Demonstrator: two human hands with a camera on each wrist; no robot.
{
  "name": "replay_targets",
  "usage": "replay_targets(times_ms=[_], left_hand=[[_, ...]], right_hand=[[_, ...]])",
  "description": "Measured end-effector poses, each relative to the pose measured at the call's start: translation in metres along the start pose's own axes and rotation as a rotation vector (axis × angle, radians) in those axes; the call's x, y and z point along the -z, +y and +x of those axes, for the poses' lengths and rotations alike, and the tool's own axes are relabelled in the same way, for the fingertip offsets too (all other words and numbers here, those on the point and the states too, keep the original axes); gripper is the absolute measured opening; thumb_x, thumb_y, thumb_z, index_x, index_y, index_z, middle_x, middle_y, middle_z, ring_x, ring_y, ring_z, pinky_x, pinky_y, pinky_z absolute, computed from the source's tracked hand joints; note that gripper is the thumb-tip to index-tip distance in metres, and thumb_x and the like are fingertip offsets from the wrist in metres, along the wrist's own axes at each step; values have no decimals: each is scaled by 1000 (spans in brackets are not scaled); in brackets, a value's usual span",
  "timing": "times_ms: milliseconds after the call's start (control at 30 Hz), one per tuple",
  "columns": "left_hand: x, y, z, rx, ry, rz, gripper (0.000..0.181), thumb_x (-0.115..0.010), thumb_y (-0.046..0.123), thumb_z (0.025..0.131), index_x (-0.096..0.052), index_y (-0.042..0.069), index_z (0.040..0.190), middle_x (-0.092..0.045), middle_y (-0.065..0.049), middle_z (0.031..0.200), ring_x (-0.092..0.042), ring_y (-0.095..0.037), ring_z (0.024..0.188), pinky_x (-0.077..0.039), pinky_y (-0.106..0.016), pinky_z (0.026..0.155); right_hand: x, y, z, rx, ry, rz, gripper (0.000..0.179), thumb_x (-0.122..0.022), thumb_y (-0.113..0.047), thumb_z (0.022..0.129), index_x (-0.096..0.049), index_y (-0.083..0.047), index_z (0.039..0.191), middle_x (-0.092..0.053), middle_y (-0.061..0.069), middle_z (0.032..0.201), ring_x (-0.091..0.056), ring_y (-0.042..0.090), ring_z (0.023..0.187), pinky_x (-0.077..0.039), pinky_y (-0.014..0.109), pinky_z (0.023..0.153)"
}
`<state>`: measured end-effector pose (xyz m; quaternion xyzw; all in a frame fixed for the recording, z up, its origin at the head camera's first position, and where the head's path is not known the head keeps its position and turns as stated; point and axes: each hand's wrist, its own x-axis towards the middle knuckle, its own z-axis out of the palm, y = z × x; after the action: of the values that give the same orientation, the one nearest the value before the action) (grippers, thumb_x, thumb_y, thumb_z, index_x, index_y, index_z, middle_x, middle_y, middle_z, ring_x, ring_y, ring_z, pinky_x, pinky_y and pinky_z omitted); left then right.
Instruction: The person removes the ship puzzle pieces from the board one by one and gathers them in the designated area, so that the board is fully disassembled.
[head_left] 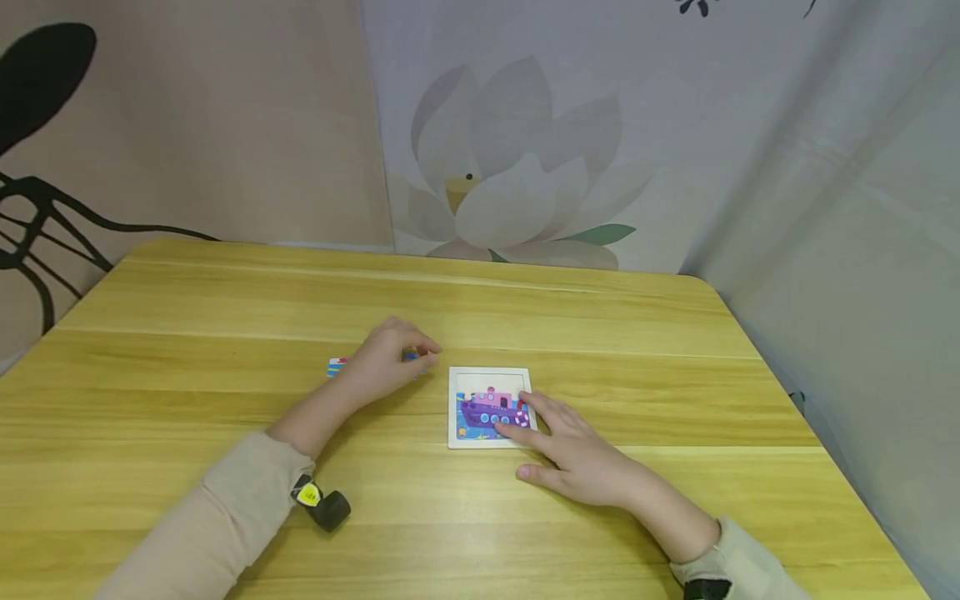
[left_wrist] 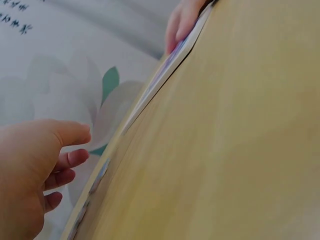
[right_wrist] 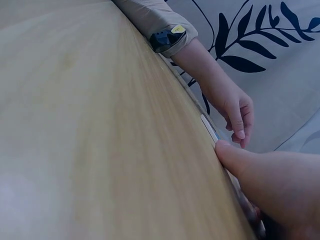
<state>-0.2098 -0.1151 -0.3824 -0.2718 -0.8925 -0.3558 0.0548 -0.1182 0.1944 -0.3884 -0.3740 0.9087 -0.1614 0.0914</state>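
Note:
A white-framed jigsaw puzzle (head_left: 452, 421) lies flat on the table, its lower part filled with joined pieces that show a purple boat (head_left: 480, 414) on blue water; the upper part of the tray is bare. My right hand (head_left: 573, 454) rests at the right side of the puzzle, fingers spread over the boat and the frame's edge. To the left, my left hand (head_left: 386, 362) hovers over loose puzzle pieces (head_left: 336, 367), partly hiding them. In the left wrist view its fingers (left_wrist: 72, 157) are loosely bent, with nothing between them and the thumb.
The wooden table (head_left: 637, 333) reaches back to a curtain (head_left: 525, 167) printed with a large flower. Another pale cloth (head_left: 862, 233) hangs along the right side. A small black camera (head_left: 330, 510) is strapped at the left wrist.

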Motion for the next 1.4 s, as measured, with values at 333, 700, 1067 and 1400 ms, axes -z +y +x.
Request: replay_targets(times_ms=[333, 700, 1067, 1400], left_hand=[[-19, 17, -7, -51, -134, -29, 23, -78, 25, 81, -74, 13, 100, -65, 6, 94, -49, -17, 95, -41, -38, 82], [-25, 21, -9, -40, -178, -22, 20, -80, 31, 78, -74, 20, 94, -59, 7, 102, -48, -17, 101, -41, -46, 87], [-25, 21, -8, -38, -186, -22, 16, -80, 30, 78, -74, 23, 90, -59, 7, 104, -48, -18, 103, -39, -48, 89], [-25, 23, -9, -29, -185, -18, 15, -80, 29, 78, -74, 22, 90, -59, 7, 102, -48, -17, 102, -40, -47, 88]], right_hand=[[3, -3, 0, -40, -17, -6, 56, -44, -55, 96, -32, -39, 148, -10, 11, 158, -11, 33, 142, -15, 56, 109], [6, -5, 2, -52, -18, 2, 55, -48, -53, 95, -35, -38, 147, -12, 11, 158, -10, 34, 142, -17, 59, 107], [1, -14, 7, -4, 29, -66, 59, -48, -47, 97, -36, -22, 149, -13, 4, 159, -12, 24, 143, -10, 48, 112], [0, -21, 9, -22, 28, -78, 58, -47, -49, 97, -37, -23, 148, -17, 6, 158, -10, 31, 143, -15, 54, 110]])
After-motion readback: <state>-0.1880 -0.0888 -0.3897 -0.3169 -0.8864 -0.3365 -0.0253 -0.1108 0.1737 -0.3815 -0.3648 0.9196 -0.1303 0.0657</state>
